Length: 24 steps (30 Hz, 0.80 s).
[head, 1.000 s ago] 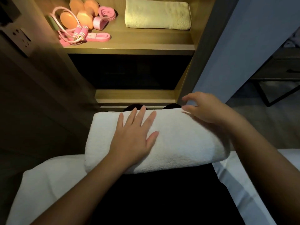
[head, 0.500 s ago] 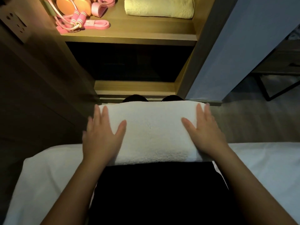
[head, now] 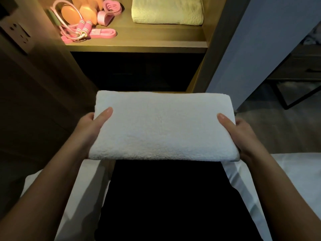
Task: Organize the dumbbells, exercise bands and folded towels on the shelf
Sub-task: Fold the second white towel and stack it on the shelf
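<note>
**Wooden shelf (head: 147, 39) ahead, white towel (head: 163, 126) held before it**

Pink exercise bands (head: 102, 33) lie at the shelf's left end, a pale folded towel (head: 166, 11) at its right. The left hand (head: 90, 126) and right hand (head: 238, 131) grip the white towel's short ends, thumbs on top.

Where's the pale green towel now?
In the head view, the pale green towel lies on the lit shelf, at its right end, beside the pink exercise bands.

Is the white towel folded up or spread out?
Folded. The white towel is a thick, tidy rectangle, gripped at its ends by the left hand and right hand.
</note>
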{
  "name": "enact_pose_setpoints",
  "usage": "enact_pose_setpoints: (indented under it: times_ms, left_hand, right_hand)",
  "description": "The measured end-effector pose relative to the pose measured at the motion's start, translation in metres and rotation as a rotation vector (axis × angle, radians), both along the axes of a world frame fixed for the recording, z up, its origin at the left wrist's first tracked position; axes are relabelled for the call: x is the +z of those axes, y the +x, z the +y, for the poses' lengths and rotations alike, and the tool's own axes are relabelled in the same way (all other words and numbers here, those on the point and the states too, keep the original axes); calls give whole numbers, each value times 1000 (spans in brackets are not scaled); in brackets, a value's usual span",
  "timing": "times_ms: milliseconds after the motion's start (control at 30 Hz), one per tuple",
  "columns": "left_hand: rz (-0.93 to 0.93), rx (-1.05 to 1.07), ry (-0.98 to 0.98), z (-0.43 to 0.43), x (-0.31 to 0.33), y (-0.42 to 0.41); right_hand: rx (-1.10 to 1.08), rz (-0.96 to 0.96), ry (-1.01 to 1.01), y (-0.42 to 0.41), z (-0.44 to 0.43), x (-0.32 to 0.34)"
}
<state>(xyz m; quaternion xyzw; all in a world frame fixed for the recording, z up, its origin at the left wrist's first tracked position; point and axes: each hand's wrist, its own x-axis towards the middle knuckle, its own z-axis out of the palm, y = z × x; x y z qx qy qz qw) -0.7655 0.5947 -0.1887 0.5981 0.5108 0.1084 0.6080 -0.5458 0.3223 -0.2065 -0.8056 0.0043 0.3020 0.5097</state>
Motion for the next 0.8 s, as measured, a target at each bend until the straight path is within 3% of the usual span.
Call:
enact_pose_setpoints:
  times_ms: [67, 133, 300, 467, 567, 700, 800]
  left_hand:
    - [25, -21, 152, 9, -5, 6]
    - [63, -44, 157, 17, -12, 14]
    - [131, -147, -340, 38, -22, 29]
    - [218, -200, -370, 44, -8, 44]
    - [178, -149, -271, 42, -9, 55]
    - [226, -243, 308, 43, -27, 51]
    - [241, -275, 317, 52, -39, 47]
  right_hand:
    - [-29, -101, 44, 8, 7, -2]
    - [-31, -105, 69, 16, 12, -8]
    - [92, -33, 62, 27, 17, -26]
    - [223, 321, 89, 50, 20, -13]
    - [186, 382, -77, 53, 32, -3]
    - [216, 148, -204, 49, 43, -12]
    - [205, -289, -21, 40, 39, -17]
